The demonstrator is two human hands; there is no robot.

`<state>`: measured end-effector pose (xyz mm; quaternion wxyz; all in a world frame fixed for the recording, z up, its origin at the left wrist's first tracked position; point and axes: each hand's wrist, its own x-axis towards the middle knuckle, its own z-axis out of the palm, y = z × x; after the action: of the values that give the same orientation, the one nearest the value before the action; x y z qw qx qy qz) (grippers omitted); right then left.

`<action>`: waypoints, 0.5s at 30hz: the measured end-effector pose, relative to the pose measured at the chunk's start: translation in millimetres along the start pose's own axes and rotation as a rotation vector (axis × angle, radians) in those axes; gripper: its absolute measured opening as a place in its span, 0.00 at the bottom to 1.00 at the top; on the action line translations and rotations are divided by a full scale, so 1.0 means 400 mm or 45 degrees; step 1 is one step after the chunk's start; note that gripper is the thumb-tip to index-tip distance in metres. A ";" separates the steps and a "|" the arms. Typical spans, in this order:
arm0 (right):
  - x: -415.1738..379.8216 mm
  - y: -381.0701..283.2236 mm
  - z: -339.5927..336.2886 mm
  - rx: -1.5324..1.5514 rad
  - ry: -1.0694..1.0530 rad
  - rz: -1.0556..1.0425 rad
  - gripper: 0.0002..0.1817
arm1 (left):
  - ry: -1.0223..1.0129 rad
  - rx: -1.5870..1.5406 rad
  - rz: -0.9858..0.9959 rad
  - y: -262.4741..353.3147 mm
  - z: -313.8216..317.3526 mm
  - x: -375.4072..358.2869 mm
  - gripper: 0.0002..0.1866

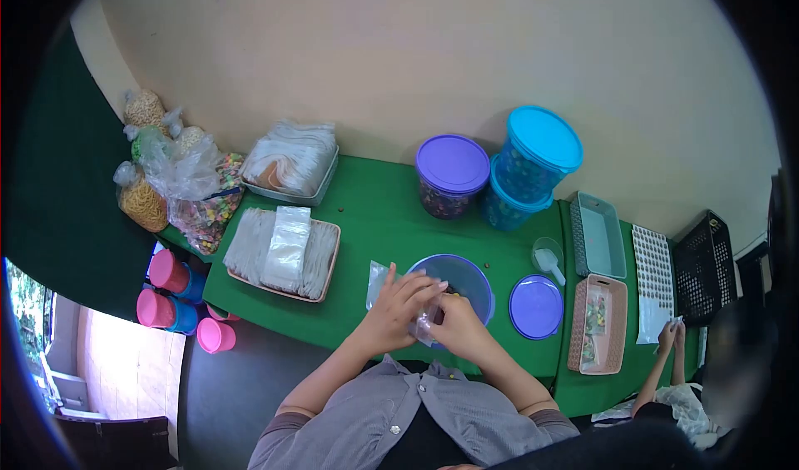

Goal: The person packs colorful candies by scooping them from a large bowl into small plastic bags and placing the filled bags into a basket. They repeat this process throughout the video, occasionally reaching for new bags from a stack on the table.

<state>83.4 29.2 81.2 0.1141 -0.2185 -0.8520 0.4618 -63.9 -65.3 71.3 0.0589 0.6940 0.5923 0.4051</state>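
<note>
Head view: we look down at our two hands above a green-covered table [379, 203].
Left hand [389, 309]: fingers stretched out, slightly apart, reaching toward our other hand; whether they grip any plastic we cannot tell.
Right hand [458, 320]: our fingers are curled and clamped on a clear bag [422, 327].
Bag position: between our hands, at the near side of an open purple tub [473, 283]; its contents are hidden from us.
Beside the tub: we see a purple lid [536, 307] to the right and, near it, a white scoop [548, 262].
Behind: a purple-lidded tub [454, 170] stands next to two stacked blue tubs [545, 141].
Left side: flat empty bags [287, 249] fill a tray.
Far right: another person's hands [672, 335] hold something whitish, near a pink basket [617, 337] with small packets [594, 315].
</note>
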 end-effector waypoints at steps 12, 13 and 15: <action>-0.044 0.031 -0.105 0.646 0.039 -0.269 0.53 | 0.261 -0.700 -0.306 0.002 0.064 -0.021 0.28; -0.045 0.032 -0.100 0.641 0.043 -0.268 0.53 | 0.260 -0.703 -0.302 0.000 0.077 -0.022 0.28; -0.048 0.040 -0.063 0.414 -0.160 -0.341 0.62 | 0.394 -1.160 -0.278 -0.003 0.112 -0.027 0.30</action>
<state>114.5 46.3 81.8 0.1549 -0.0531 -0.7932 0.5865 -36.3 -56.6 35.3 0.3096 0.4634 0.4260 0.7127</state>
